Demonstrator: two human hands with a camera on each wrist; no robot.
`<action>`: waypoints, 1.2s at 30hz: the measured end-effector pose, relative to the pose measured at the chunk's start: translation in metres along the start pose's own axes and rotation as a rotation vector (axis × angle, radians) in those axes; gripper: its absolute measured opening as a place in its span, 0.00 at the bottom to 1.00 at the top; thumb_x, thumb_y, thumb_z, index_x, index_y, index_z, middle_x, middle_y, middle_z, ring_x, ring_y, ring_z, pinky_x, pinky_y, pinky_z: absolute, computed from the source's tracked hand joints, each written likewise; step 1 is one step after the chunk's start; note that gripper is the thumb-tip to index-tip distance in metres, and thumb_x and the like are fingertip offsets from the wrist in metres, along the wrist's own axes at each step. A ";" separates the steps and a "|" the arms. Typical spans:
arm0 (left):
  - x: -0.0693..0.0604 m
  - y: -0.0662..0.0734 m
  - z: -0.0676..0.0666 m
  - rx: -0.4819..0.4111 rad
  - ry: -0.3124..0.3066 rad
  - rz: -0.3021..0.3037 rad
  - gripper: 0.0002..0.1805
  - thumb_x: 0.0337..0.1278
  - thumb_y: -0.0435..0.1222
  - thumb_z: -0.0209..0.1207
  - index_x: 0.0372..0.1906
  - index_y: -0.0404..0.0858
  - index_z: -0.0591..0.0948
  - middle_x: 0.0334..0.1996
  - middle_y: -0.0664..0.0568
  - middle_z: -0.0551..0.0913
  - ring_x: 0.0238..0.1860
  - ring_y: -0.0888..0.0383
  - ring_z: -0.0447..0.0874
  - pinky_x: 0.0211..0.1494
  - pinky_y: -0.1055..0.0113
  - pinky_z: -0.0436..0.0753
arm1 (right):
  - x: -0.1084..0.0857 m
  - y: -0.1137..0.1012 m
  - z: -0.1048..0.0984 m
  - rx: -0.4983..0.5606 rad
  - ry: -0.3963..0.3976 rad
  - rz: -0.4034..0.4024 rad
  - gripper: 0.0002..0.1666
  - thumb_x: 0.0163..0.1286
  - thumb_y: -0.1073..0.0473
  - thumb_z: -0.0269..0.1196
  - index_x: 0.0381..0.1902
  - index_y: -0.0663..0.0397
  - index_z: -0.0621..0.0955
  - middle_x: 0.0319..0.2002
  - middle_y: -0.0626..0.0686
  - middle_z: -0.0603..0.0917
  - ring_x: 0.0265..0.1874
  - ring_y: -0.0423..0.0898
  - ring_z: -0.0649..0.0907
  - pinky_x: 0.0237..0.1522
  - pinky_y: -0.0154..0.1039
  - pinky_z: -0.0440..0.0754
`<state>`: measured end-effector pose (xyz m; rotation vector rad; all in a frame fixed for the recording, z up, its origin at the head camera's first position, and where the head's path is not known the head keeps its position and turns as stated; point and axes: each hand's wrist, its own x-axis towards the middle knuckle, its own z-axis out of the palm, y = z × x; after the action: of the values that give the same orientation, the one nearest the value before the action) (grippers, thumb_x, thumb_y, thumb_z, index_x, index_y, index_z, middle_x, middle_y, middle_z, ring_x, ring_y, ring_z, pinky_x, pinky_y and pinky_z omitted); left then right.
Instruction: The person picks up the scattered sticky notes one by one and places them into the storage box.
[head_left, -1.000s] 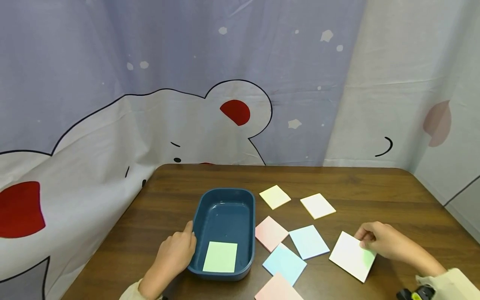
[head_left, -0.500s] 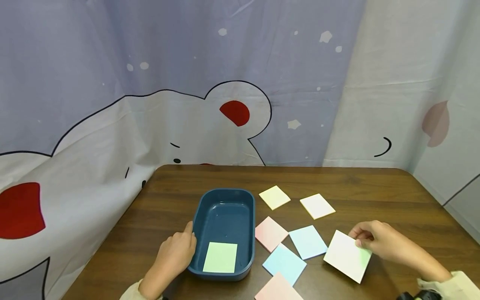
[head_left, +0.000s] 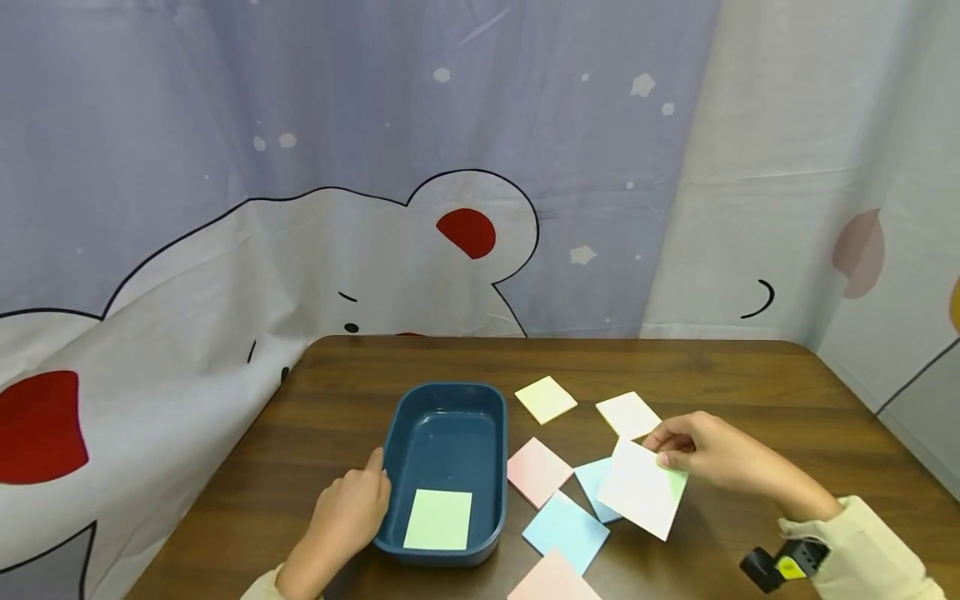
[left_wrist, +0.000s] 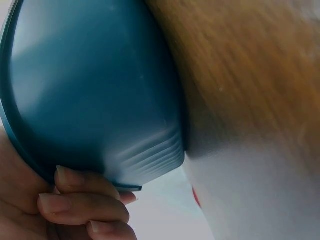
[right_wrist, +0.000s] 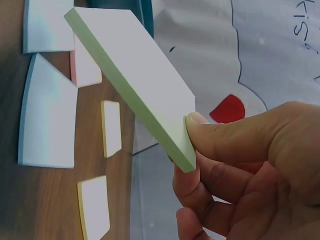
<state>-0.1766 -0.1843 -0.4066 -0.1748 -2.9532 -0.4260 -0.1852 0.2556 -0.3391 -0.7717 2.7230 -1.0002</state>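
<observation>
A pad of light green sticky notes (head_left: 647, 487) is pinched at one corner between thumb and fingers of my right hand (head_left: 701, 450). It is tilted above the table and partly covers a blue pad (head_left: 592, 482). The right wrist view shows its thick green edge; glare whitens the face of this green pad (right_wrist: 140, 75). My left hand (head_left: 352, 500) grips the left rim of a dark blue plastic bin (head_left: 442, 437). In the left wrist view, the fingers (left_wrist: 82, 207) curl at the rim. Inside the bin, at the near end, lies another green pad (head_left: 438, 519).
Right of the bin lie a yellow pad (head_left: 546, 400), a pale yellow pad (head_left: 628, 415), a pink pad (head_left: 538, 472), another blue pad (head_left: 566, 532) and another pink pad (head_left: 553, 579). The brown wooden table (head_left: 720, 375) ends at a printed curtain (head_left: 375, 250).
My right hand has lifted the green pad and carried it left, over the blue pad. The left hand stays at the bin.
</observation>
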 end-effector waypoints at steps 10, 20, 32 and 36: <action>0.000 0.001 0.001 0.006 0.021 0.008 0.21 0.64 0.35 0.51 0.58 0.27 0.73 0.31 0.35 0.86 0.23 0.43 0.83 0.24 0.50 0.76 | 0.018 -0.021 0.006 0.007 -0.009 -0.025 0.08 0.64 0.64 0.63 0.40 0.61 0.83 0.34 0.49 0.86 0.32 0.32 0.80 0.34 0.32 0.79; 0.000 0.002 0.000 0.001 0.001 -0.002 0.21 0.64 0.35 0.51 0.58 0.27 0.73 0.31 0.36 0.86 0.23 0.44 0.82 0.23 0.51 0.76 | 0.044 -0.045 0.014 0.037 -0.031 -0.042 0.07 0.64 0.66 0.62 0.38 0.61 0.84 0.32 0.49 0.87 0.30 0.35 0.81 0.33 0.32 0.78; -0.001 0.000 0.000 -0.013 0.004 -0.008 0.21 0.64 0.35 0.51 0.58 0.27 0.73 0.32 0.35 0.86 0.25 0.43 0.83 0.25 0.49 0.77 | 0.077 -0.072 0.026 0.035 -0.047 -0.029 0.06 0.63 0.68 0.62 0.37 0.60 0.84 0.32 0.50 0.87 0.30 0.38 0.81 0.33 0.33 0.78; -0.001 0.000 0.001 -0.018 0.003 -0.013 0.21 0.64 0.35 0.50 0.58 0.28 0.73 0.32 0.35 0.86 0.26 0.42 0.84 0.26 0.48 0.77 | 0.086 -0.080 0.030 -0.009 -0.041 -0.043 0.05 0.63 0.68 0.62 0.36 0.61 0.84 0.31 0.50 0.86 0.29 0.38 0.80 0.33 0.33 0.77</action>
<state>-0.1761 -0.1839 -0.4071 -0.1576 -2.9499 -0.4544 -0.2171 0.1430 -0.3072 -0.8465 2.6887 -0.9702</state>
